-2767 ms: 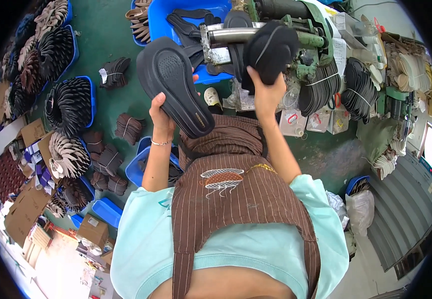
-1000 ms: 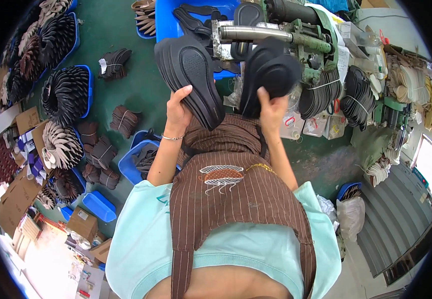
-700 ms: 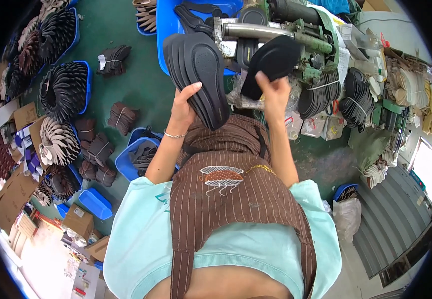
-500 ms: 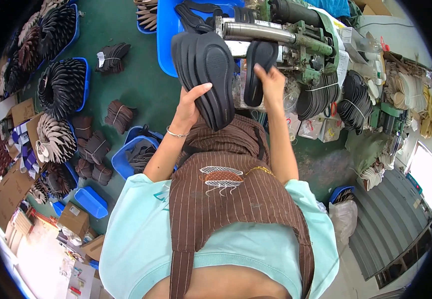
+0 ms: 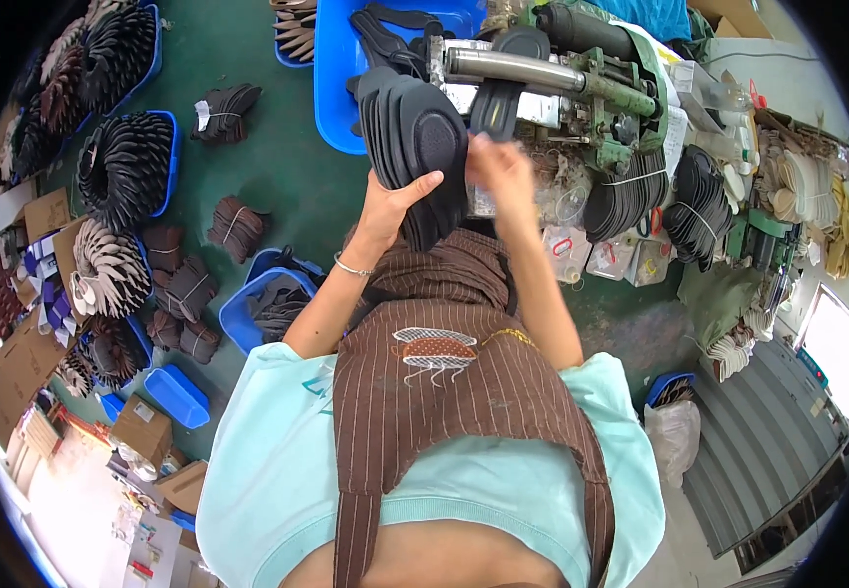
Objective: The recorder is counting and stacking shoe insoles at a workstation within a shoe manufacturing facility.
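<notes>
My left hand is closed round a fanned stack of black insoles, thumb across the top one. Motion blurs my right hand, which is beside the right edge of the stack; its fingers are smeared, so what they grip is unclear. Just beyond it, a single black insole lies under the shiny metal roller of a green machine, its far end showing past the roller.
Behind the stack is a blue bin with loose black insoles. A smaller blue basket stands by my left forearm. Tied insole bundles lie on the green floor at left. More tied insoles hang right of the machine.
The single insole has gone farther under the roller, away from me. My right hand has left it and moved left to the stack. The stack in my left hand has shifted slightly right.
</notes>
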{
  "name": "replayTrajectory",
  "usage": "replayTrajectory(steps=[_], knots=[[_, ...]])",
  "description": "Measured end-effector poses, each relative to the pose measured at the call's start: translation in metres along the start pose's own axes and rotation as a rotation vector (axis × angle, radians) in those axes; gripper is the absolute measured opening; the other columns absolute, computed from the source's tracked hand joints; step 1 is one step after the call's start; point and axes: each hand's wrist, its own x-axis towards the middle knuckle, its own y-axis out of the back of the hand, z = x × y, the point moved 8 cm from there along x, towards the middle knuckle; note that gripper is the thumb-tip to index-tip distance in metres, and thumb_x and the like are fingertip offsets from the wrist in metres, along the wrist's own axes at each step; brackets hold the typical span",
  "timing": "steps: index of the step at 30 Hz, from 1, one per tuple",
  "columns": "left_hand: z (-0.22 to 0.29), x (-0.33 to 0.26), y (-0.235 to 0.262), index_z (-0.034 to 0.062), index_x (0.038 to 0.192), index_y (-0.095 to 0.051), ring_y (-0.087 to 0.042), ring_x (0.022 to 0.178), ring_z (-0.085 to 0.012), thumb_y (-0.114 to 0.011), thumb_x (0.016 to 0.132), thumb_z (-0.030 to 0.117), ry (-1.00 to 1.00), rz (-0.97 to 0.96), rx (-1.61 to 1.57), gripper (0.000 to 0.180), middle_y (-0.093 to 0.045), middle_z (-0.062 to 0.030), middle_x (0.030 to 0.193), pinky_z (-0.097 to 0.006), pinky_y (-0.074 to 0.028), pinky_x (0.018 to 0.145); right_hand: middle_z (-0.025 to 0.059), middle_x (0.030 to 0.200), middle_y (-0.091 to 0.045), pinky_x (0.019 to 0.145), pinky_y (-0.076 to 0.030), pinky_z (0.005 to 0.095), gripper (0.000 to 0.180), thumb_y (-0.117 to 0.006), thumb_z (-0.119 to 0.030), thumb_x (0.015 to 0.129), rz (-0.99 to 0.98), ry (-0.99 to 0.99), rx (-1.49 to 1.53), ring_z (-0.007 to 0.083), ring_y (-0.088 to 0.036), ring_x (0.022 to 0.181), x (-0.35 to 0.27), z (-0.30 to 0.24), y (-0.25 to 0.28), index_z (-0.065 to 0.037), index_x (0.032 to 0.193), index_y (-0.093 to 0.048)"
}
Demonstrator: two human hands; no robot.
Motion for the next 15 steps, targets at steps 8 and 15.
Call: replayTrajectory(steps=[8, 15], knots=[[-0.012, -0.001, 0.001, -0.0025, 0.116, -0.051, -0.059, 0.096, -0.0176, -0.06, 0.086, 0.017, 0.143, -0.096, -0.262, 0.037, -0.06, -0.0094, 0.107, -0.029, -0.048, 0.084, 0.0015, 0.073, -0.06, 0.056, -0.044, 0.0225, 0.012, -0.059, -0.012, 0.087, 0.119, 0.125, 0.114, 0.0068, -0.054, 0.061, 0.046, 0.007, 0.063, -0.002, 0.081, -0.057], [0.002, 0.002, 0.002, -0.0019, 0.115, -0.052, -0.059, 0.096, -0.0165, -0.058, 0.088, 0.013, 0.014, -0.013, 0.012, 0.031, -0.06, -0.0089, 0.108, -0.029, -0.047, 0.084, -0.0062, 0.064, -0.051, 0.05, -0.035, 0.0182, 0.014, -0.065, -0.013, 0.083, -0.016, -0.062, -0.095, 0.0023, -0.042, 0.055, -0.017, 0.044, 0.01, -0.009, 0.075, -0.055]])
